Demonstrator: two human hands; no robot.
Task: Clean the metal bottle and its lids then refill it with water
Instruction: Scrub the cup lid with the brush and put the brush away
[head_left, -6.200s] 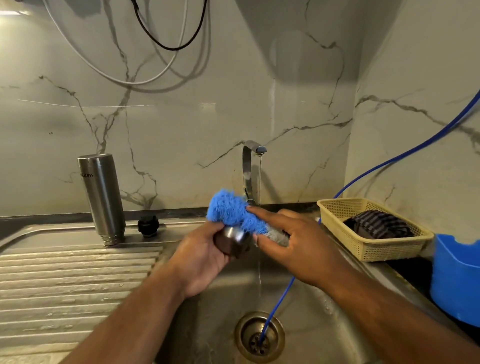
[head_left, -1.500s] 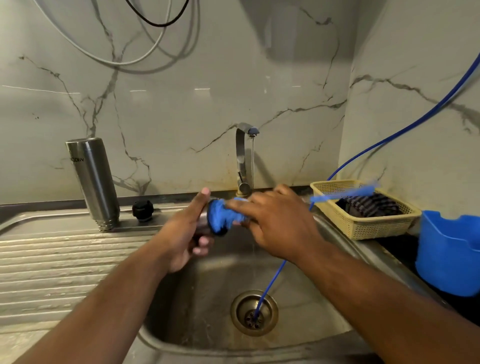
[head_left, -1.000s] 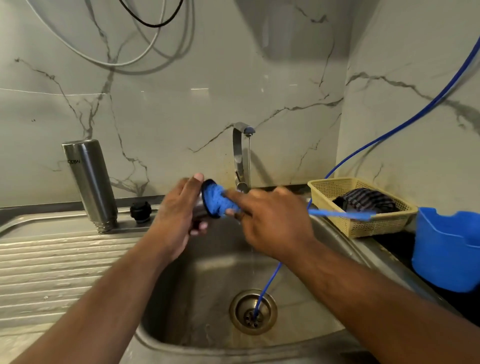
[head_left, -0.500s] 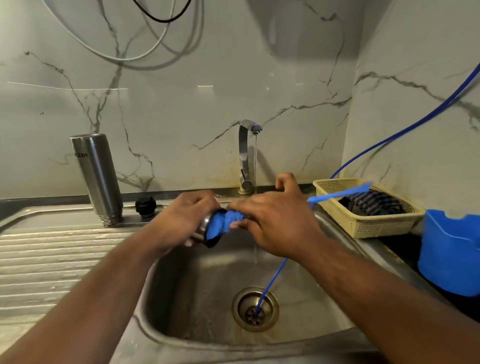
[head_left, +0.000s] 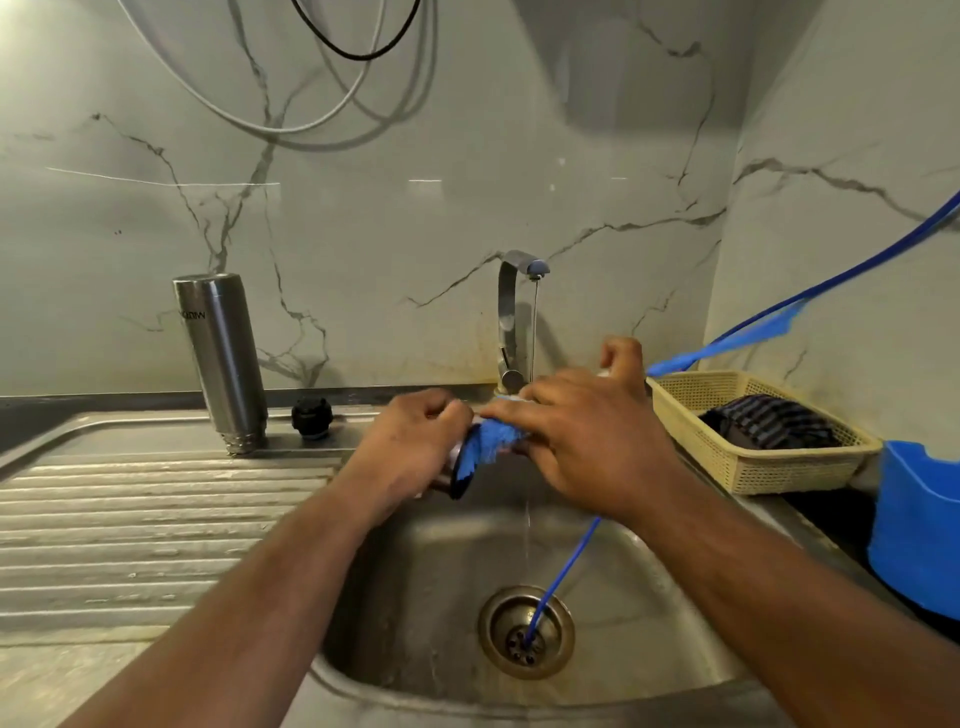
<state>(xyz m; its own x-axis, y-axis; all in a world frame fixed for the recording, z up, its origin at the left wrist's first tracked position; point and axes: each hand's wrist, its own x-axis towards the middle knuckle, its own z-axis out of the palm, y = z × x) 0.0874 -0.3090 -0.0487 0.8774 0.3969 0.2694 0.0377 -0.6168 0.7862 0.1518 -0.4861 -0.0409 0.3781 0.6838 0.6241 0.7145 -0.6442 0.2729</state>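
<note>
— What are the hands doing over the sink?

— The left hand is curled tight around a metal cup-shaped lid, its dark-rimmed mouth turned right. The right hand is closed on a blue brush, whose fluffy head is pushed into that lid; the brush's blue handle sticks out past the thumb, up and to the right.

— And the water?

— A thin stream falls from the tap, passing just behind the hands and on toward the drain, where a blue hose ends.

— Where is the bottle itself?

— The metal bottle stands mouth-down at the back of the ribbed draining board, well left of the hands. A small black cap sits just beside it, on the same steel ledge.

— Anything else in frame?

— A yellow basket holding a dark striped cloth rests right of the basin, with a blue container at the edge — marble wall behind.
</note>
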